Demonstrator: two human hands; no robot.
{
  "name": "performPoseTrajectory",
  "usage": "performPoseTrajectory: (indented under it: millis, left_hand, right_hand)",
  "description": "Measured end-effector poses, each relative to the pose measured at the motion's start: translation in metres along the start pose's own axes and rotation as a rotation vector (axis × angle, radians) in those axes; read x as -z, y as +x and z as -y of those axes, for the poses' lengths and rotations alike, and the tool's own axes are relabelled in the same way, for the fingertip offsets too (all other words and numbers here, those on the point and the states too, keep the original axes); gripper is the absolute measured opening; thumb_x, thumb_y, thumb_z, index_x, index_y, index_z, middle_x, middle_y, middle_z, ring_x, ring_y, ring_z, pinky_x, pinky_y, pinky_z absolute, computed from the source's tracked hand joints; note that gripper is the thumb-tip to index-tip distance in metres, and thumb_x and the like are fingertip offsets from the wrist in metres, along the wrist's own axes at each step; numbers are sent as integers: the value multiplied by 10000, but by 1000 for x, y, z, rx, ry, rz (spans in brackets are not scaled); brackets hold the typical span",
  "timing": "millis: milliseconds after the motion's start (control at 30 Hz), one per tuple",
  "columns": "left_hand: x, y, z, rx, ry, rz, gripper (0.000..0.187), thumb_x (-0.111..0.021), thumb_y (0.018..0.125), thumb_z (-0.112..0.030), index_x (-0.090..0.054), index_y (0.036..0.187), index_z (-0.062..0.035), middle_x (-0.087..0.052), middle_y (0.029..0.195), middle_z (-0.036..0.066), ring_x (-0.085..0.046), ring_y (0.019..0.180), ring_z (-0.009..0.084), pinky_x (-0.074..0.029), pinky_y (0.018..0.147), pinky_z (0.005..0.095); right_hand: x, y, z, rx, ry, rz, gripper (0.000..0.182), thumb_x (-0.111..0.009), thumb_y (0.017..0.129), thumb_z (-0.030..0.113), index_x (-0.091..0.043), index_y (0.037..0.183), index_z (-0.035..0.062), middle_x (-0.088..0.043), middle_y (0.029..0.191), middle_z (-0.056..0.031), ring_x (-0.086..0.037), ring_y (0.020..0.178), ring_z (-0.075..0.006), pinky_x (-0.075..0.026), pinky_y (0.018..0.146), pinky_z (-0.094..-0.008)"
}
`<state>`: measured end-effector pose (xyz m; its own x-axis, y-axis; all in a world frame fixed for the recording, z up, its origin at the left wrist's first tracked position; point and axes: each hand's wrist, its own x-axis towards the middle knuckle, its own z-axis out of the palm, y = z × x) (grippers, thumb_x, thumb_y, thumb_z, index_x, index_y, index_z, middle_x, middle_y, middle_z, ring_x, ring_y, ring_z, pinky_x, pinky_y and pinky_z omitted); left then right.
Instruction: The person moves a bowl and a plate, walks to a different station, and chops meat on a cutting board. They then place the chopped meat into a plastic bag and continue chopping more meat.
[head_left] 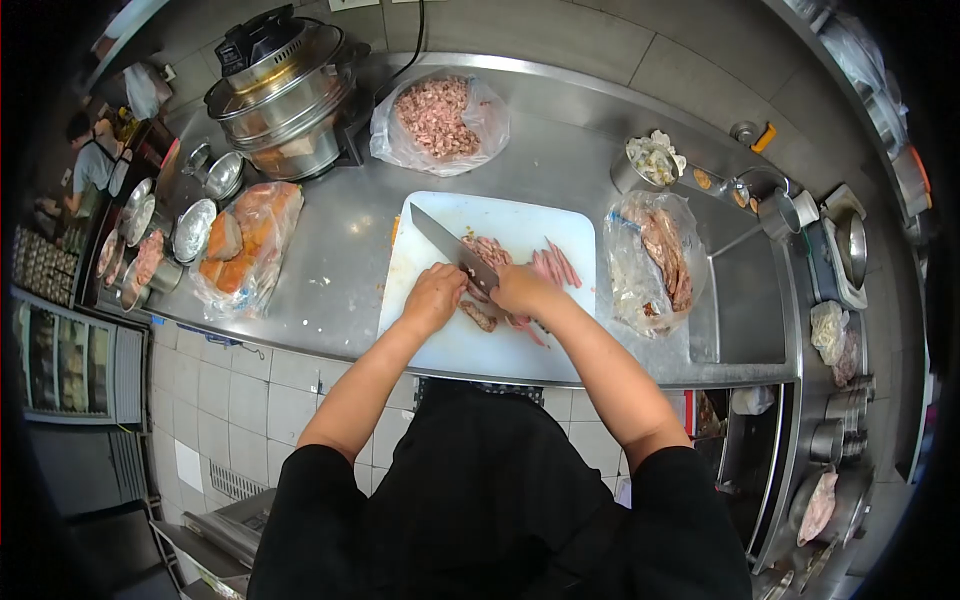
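My right hand is wrapped round the handle of a large kitchen knife, whose wide blade points toward the far left of the white cutting board. Close beside the blade, the curled fingers of my left hand press on a piece of meat, mostly hidden beneath them. Sliced meat lies just beyond the knife. Pink strips of meat are spread at the board's right. A browned chunk of meat rests nearer me, between my hands.
Diced meat in a plastic bag is behind the board. Bagged meat lies right, before the sink. Left are orange-brown slabs in plastic, metal bowls and a round cooker. A person stands far left.
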<state>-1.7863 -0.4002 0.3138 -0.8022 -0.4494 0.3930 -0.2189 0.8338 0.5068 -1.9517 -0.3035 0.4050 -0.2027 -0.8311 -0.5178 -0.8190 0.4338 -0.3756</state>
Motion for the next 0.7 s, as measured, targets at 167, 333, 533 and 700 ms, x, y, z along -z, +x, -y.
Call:
performPoseTrajectory:
  millis: [167,333,533,700]
  left_hand:
    - [-2,-1,1,17,-15,4,120,-667,789,-29,-655,908,-29,-635,919,109,-578,925,315,-464,803,419]
    - [5,12,-4,50,28,67,101,-663,807,-59,-664,908,-51,-637,916,100,-580,924,309,-461,792,423]
    - [-6,19,0,74,3,81,39,-647,834,-74,-640,872,-68,-635,878,82,-578,928,299,-453,782,408]
    - [-7,13,7,16,-76,26,54,-648,815,-57,-643,868,-57,-635,863,95,-576,907,311,-460,797,416]
  right_hand:
    - [-38,-7,-15,61,-41,-132,337,-570,848,227,-626,1014,-62,-690,823,-237,-691,780,-353,-536,729,-446]
    - [-25,10,-38,54,161,-132,348,-588,844,262,-646,967,-58,-682,782,-235,-685,763,-359,-538,722,-439]
    - [-4,-34,-23,-41,197,-134,325,-560,834,216,-646,1038,-22,-688,895,-248,-678,864,-385,-523,809,-461]
    - [-4,-43,-18,-14,31,-95,312,-547,860,185,-624,1028,-66,-687,810,-230,-684,617,-328,-556,685,-431]
